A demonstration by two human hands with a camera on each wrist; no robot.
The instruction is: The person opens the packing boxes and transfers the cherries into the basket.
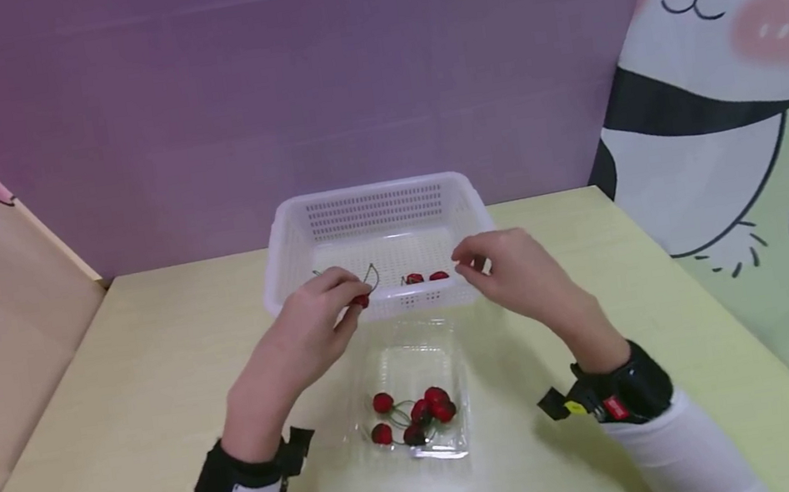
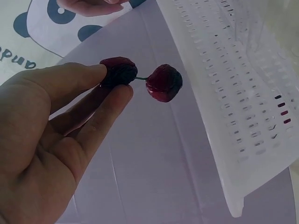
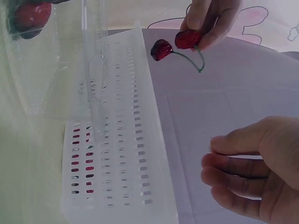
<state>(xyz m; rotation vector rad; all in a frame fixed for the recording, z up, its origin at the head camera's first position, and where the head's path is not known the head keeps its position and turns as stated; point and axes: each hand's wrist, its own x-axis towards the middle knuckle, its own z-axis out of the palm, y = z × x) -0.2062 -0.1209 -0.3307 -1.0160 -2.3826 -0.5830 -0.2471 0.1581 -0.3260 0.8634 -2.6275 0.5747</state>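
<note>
Two Cherries Held at the Basket's Near Rim

Nearest the table's front edge, the clear tray (image 1: 418,411) held loose cherries. Beyond it, the left hand (image 1: 315,324) pinched a cherry pair (image 2: 140,80) at the white basket (image 1: 369,199). The right hand (image 1: 512,271) hovered relaxed, holding nothing. Judged step: transfer; next, release inside the basket.

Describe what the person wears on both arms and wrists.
Both arms wear white sleeves. The left wrist band is black with a white panel and a small black unit. The right wrist band is black too, carrying red and yellow tags. Both hands are bare.
</note>
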